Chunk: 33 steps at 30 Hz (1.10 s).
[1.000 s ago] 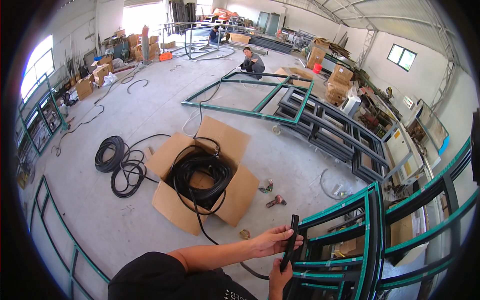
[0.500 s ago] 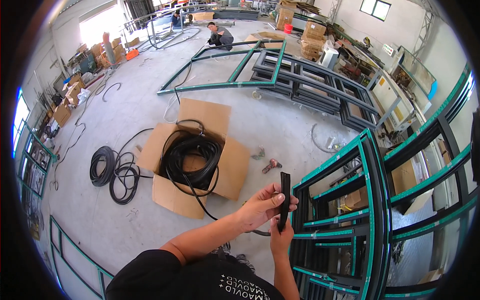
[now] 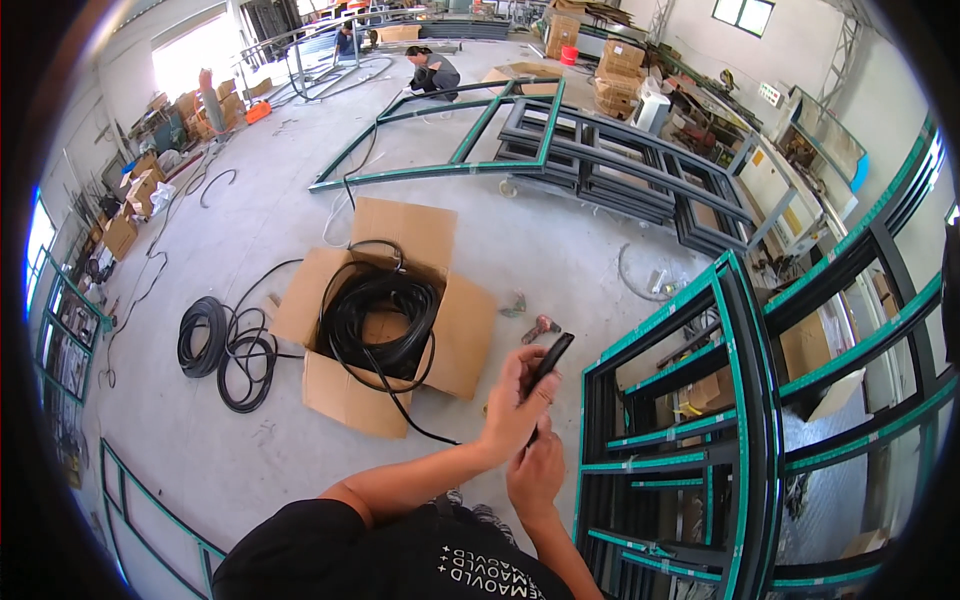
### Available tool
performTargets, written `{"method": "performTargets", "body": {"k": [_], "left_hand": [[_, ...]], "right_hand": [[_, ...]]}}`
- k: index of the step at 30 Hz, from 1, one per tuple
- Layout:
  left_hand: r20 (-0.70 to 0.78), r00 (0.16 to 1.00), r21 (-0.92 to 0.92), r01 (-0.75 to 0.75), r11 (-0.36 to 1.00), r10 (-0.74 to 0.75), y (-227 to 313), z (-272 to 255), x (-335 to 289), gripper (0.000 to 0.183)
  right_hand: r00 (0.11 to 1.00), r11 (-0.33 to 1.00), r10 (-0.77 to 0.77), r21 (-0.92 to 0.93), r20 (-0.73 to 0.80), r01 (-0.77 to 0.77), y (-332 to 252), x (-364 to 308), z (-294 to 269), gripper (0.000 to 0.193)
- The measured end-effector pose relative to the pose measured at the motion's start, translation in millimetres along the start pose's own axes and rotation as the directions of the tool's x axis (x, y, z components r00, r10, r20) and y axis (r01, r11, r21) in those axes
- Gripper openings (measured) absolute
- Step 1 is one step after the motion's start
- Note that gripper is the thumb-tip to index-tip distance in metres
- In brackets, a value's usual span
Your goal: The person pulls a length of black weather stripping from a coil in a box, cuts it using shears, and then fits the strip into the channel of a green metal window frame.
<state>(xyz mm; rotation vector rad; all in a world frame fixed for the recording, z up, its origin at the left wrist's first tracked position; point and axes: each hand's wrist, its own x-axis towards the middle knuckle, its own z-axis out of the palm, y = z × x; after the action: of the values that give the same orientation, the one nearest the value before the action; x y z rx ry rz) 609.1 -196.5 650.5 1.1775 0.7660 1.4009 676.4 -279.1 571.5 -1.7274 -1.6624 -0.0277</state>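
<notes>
A black rubber sealing strip [image 3: 556,352] is held in front of my body, its free end tilted up and to the right. My left hand [image 3: 515,408] is closed around it just below that end, thumb along its side. Lower down, my right hand [image 3: 537,470] is closed on the same strip, most of its grip hidden from above. To the left stands an open cardboard carton [image 3: 355,397] with a coil of black strip [image 3: 345,310] inside. From the carton a black length runs over its edge toward my hands.
Dark window frames [image 3: 745,400] with green tape stand close at my right. More coils [image 3: 203,335] lie on the floor left of the carton. A red power drill [image 3: 542,330] rests beyond my hands. Further off, a person [image 3: 432,75] crouches by a large green-taped frame [image 3: 430,172].
The strip has gone from nearly upright to tilted right. My left hand has turned and shifted slightly left, and my right hand has moved left and closer in. The crouching person has shifted posture.
</notes>
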Motion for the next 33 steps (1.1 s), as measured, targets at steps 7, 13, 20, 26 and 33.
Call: {"method": "performTargets", "body": {"k": [7, 13, 20, 26, 33], "left_hand": [[0.038, 0.984, -0.248, 0.179, 0.952, -0.175, 4.6, -12.7, 11.2, 0.017], [0.117, 0.931, -0.229, 0.363, 0.903, -0.345, 5.9, -40.7, 34.8, 0.016], [0.372, 0.850, -0.073, 0.428, 0.901, -0.373, 10.4, -79.6, 89.3, 0.017], [0.476, 0.789, 0.086, 0.399, 0.913, -0.389, 18.9, -98.3, 135.2, 0.016], [0.451, 0.802, 0.090, 0.397, 0.914, -0.393, 1.8, -108.7, 169.2, 0.021]], "right_hand": [[0.989, 0.979, -0.055, 0.203, 0.140, 0.025, -14.7, 1.3, 6.7, 0.060], [0.991, 0.910, -0.003, 0.411, 0.136, -0.054, 4.4, -1.5, 21.1, 0.043], [0.991, 0.890, -0.021, 0.450, -0.130, 0.078, 1.0, 115.1, -10.3, 0.025], [0.998, 0.780, -0.066, 0.624, 0.012, 0.044, -21.0, 216.3, -15.8, 0.023], [0.961, 0.554, 0.164, 0.786, 0.221, -0.275, -11.5, 241.3, 32.5, 0.015]]}}
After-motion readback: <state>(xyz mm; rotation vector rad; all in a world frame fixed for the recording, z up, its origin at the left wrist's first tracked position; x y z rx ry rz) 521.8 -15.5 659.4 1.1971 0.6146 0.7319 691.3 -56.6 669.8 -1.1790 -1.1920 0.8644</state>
